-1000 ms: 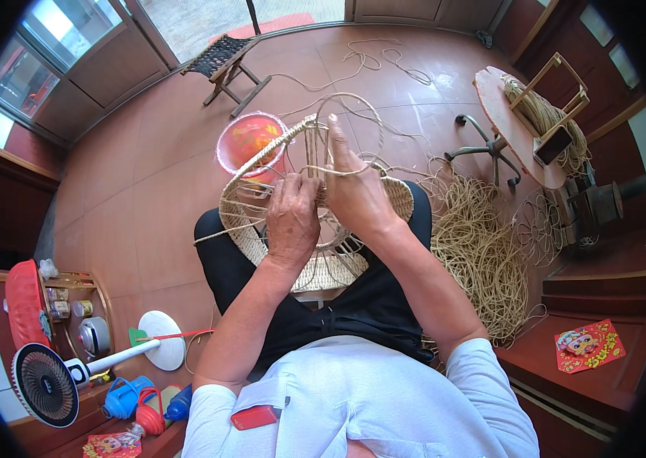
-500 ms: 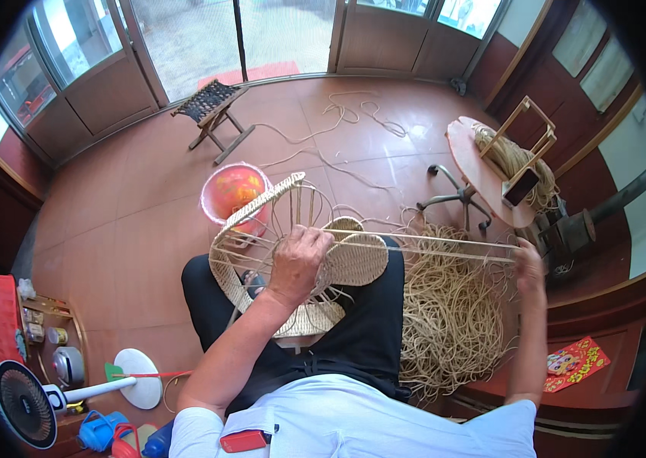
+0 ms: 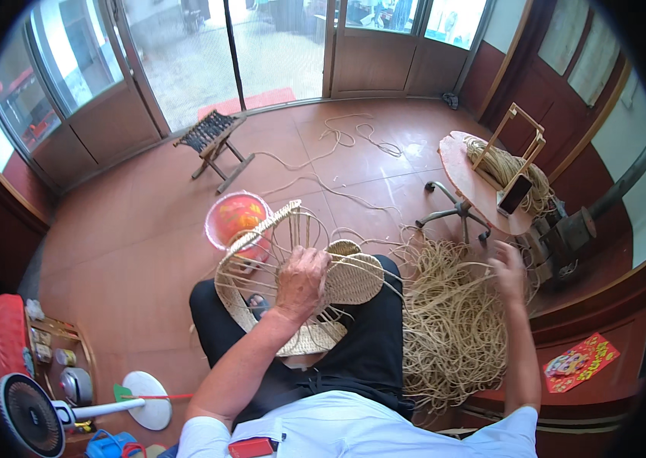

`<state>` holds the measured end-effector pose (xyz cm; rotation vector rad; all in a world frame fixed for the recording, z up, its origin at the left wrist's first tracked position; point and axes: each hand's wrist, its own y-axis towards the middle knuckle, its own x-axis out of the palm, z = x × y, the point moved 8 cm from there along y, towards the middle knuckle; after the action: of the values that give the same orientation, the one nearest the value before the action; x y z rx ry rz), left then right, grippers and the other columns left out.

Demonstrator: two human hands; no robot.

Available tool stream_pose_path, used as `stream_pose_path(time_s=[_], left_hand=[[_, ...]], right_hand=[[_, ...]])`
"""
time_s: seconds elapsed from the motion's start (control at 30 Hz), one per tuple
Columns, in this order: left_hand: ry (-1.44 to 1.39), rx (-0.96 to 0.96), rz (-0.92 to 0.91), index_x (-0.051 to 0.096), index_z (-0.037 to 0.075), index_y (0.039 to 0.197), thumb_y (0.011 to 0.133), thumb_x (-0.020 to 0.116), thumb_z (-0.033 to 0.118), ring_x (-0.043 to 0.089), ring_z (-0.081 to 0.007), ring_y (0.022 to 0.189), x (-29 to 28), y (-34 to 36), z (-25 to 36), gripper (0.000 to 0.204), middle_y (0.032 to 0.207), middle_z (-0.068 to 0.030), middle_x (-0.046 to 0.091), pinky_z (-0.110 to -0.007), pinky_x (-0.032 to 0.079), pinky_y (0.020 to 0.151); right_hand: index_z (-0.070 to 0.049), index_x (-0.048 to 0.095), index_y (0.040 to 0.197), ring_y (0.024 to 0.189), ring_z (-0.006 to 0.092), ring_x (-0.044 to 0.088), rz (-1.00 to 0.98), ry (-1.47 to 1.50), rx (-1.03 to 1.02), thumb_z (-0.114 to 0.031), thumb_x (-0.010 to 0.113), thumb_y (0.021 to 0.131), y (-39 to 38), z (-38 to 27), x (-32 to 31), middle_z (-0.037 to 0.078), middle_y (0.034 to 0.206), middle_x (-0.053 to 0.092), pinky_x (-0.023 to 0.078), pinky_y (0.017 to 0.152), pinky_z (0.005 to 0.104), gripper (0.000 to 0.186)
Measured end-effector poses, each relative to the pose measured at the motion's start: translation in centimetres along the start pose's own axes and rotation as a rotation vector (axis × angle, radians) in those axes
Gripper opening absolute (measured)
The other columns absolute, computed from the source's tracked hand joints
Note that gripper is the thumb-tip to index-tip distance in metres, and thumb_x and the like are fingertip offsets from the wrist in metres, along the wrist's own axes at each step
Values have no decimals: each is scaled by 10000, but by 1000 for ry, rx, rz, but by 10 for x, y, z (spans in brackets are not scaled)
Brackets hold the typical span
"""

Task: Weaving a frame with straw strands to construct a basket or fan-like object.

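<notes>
In the head view, I have the left hand near the centre of the frame, its fingers curled in and pressed together over the strands of the woven piece. That piece rests across the dark-trousered thighs in the middle of the frame: a thick plaited rim curving round the left, bare strands running inward from it, and a rounded woven panel just right of the hand.

The right hand reads to me as raised at centre right, well apart from the left, over the edge of the heaped cord. Its fingers look loosely bent and partly spread; I can't tell whether they pinch a cord (the hand is blurred from where I sit).

Left of centre I make out a pink-rimmed bucket, partly behind the plaited rim, and above it a folding stool with a dark woven seat. At upper right, a round table carries a coil of cord and a phone. A fan fills the lower left corner, and a red printed card lies at lower right.
</notes>
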<state>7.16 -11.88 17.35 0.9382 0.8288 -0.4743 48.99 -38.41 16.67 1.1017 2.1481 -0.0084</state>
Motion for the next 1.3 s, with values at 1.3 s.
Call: stream_pose_path(time_s=[1.3], left_hand=[[-71,-115,90,519,-7,1212,877,668,11,686,-447,908,21,9,-1,367,1050,-253,631,-530,567,792]], right_hand=[[28,631,1437,1123,299,683,328,-802,392,-264,774,919,-166,329,-302,176,1258,718,564,998,409,612]])
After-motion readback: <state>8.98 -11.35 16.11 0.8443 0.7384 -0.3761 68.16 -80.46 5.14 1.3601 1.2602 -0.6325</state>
